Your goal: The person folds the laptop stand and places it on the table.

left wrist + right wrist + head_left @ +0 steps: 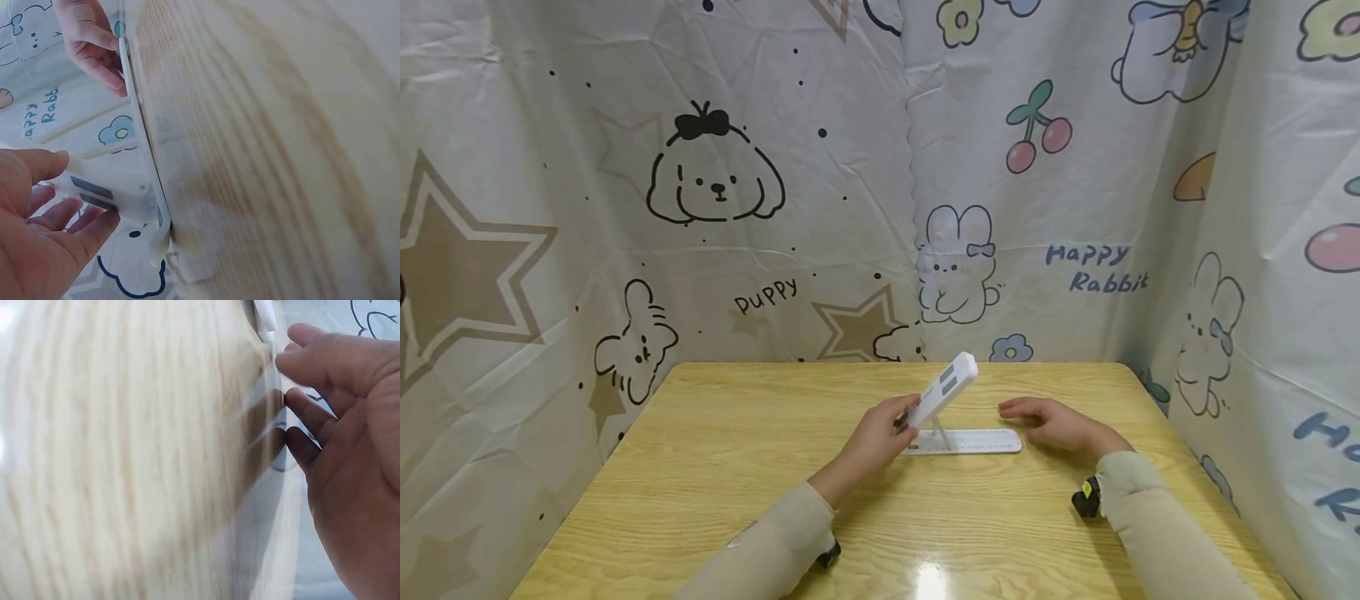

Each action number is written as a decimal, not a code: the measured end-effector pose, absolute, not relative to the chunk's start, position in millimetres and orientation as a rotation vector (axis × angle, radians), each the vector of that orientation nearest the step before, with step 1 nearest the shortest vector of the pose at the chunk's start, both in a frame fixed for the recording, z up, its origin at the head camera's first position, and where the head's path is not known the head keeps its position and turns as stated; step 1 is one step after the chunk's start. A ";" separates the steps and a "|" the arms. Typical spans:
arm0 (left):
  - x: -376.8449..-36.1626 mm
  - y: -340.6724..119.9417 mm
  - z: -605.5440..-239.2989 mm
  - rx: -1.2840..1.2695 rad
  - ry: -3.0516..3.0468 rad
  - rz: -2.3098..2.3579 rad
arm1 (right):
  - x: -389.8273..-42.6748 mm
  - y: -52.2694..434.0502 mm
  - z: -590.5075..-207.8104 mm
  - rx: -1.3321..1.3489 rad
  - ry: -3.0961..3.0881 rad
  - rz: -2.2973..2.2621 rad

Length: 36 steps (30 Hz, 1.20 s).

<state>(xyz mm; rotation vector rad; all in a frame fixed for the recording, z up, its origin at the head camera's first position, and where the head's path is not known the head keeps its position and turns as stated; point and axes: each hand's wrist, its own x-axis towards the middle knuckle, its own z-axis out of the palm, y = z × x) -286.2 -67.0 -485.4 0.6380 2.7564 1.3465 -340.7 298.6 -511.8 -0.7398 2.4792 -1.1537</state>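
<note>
Backdrop curtain (850,208) reads "Puppy" and "Happy Rabbit". Wooden desk (715,467); at its far middle, a white folding stand (958,417), flat base, tilted panel with grey pads. Left hand (880,437) pinches the panel's lower end; right hand (1056,423) rests relaxed, fingers at the base's right end.

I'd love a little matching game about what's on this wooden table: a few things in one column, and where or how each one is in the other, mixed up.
Things:
1. left hand
2. right hand
3. tilted white panel
4. flat white base strip

States:
A. lies flat on the table
B. rests by the strip's right end, fingers relaxed
C. grips the lower end of the panel
D. raised at a slant above the base

Pairs: 1-C, 2-B, 3-D, 4-A
</note>
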 end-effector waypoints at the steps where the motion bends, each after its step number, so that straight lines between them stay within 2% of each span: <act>1: -286.6 -67.2 -485.9 0.632 2.751 1.353 | -340.7 299.0 -512.7 -0.743 2.488 -1.137; 15: -289.9 -66.8 -491.8 0.649 2.744 1.349 | -334.0 302.3 -517.3 -0.851 2.524 -1.097; 22: -295.6 -68.0 -493.1 0.698 2.760 1.310 | -331.6 303.5 -519.6 -0.824 2.514 -1.082; 36: -313.9 -85.3 -491.8 0.815 2.685 1.296 | -305.4 278.2 -510.3 -0.785 2.433 -1.055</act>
